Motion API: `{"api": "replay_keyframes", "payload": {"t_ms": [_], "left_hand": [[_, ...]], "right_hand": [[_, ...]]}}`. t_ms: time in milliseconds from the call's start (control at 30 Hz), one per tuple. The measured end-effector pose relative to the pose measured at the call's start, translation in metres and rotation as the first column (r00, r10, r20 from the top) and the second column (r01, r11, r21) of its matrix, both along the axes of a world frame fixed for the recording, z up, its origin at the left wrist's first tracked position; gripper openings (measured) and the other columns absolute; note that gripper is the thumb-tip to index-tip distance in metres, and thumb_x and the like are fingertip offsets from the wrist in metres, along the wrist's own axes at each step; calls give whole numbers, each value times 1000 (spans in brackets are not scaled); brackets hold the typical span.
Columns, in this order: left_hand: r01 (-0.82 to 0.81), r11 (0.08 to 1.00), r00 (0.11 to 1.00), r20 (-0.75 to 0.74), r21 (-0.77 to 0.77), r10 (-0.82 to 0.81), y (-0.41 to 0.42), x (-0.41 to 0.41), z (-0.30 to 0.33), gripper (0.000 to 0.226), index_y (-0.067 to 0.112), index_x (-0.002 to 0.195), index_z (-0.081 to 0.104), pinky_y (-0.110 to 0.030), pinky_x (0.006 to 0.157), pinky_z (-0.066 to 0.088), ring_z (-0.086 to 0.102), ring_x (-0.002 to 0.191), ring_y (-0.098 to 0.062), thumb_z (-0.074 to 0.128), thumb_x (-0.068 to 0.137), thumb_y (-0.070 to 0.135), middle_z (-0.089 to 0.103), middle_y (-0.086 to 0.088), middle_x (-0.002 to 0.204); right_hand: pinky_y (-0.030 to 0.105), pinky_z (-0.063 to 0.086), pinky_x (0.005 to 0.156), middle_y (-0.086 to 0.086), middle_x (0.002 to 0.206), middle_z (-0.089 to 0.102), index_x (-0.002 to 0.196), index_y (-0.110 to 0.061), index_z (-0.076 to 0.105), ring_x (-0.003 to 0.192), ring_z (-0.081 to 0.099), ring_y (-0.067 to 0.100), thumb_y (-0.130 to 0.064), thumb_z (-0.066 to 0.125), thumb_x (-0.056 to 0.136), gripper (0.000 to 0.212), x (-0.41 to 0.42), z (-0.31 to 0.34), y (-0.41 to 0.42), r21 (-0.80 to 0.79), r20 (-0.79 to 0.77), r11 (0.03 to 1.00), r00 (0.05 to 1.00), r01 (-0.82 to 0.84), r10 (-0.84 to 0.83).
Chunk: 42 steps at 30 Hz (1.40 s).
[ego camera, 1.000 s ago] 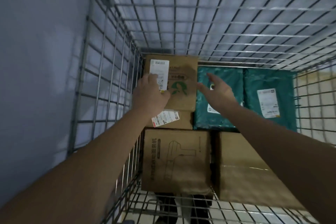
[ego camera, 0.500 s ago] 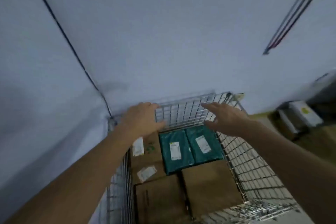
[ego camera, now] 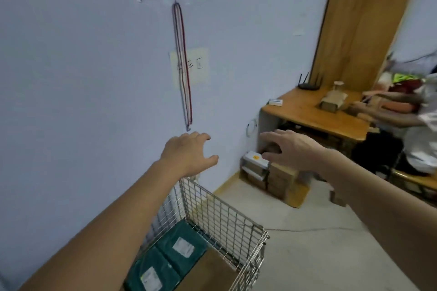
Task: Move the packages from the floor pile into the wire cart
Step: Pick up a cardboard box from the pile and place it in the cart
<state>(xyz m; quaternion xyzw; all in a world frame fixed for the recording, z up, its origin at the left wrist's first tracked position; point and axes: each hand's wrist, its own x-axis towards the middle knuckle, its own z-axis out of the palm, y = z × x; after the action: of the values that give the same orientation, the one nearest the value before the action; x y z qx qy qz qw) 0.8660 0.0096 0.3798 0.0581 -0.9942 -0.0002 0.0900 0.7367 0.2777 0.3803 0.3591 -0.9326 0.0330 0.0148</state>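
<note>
While left hand [ego camera: 189, 153] and right hand [ego camera: 293, 149] hover empty, fingers spread, wire cart [ego camera: 224, 215] cut off below.

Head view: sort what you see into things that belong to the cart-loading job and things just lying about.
Belongs to the job:
wire cart
green mailer bags in the cart
brown box in the cart
stacked packages on the floor by the wall
left hand and right hand, both empty

Just lying about:
cords hung on the wall
router on the wooden desk
</note>
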Motion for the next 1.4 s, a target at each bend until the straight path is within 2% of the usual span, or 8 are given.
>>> {"api": "replay_keyframes", "payload": {"t_ms": [100,367,467,600,800,1000,1267,1400], "left_hand": [[82,997,997,-6,-11,-82,72,-41,14,72,31,153,44,-44,104,47,56,131,-24,49,93,72,57,3,148],[196,980,981,-21,24,-195,218,-132,22,70,31,149,49,-43,95,51,61,124,-24,51,90,68,60,3,143],[207,978,978,3,19,-207,246,-161,15,69,32,147,50,-44,95,53,60,123,-24,51,89,69,62,2,140],[223,975,975,15,16,-223,267,-206,8,68,31,146,51,-45,96,54,60,125,-24,51,90,69,63,4,140],[241,970,970,22,18,-242,277,-281,0,68,32,147,51,-42,95,52,60,124,-25,50,90,69,62,3,138],[268,963,962,51,12,-268,287,-354,-14,66,30,150,49,-42,97,50,60,124,-23,51,95,65,60,3,143],[175,984,975,129,38,-178,297,-462,-43,66,31,149,48,-40,96,52,61,125,-22,56,93,64,61,5,143],[69,995,986,146,68,-78,308,-514,-56,64,30,149,50,-42,97,52,61,125,-23,53,95,64,61,4,143]], "right_hand": [[35,53,90,-4,146,55,157,-34,38,122,59,19,-64,55,97,69,-15,16,75,-7,-7,997,997,82,-82],[39,54,97,-2,153,51,158,-32,37,130,56,23,-66,55,97,72,-68,33,226,35,-11,980,980,197,-197],[35,52,91,0,151,52,158,-31,36,129,57,24,-66,54,97,74,-92,30,255,52,-3,976,977,212,-212],[31,49,80,0,145,54,158,-31,36,118,60,22,-68,55,96,75,-133,23,276,45,-6,971,972,234,-234],[39,56,92,0,144,55,157,-32,37,122,59,22,-68,55,95,74,-198,9,290,67,24,962,963,265,-267],[38,56,89,0,142,56,157,-33,37,120,59,23,-70,53,95,75,-280,-7,302,103,16,960,964,261,-264],[40,55,91,-1,141,57,155,-32,39,122,57,24,-69,53,95,72,-412,-39,314,103,52,980,983,169,-175],[37,55,86,-1,138,57,157,-33,37,118,59,22,-69,53,95,73,-487,-47,314,125,74,988,992,93,-103]]}}
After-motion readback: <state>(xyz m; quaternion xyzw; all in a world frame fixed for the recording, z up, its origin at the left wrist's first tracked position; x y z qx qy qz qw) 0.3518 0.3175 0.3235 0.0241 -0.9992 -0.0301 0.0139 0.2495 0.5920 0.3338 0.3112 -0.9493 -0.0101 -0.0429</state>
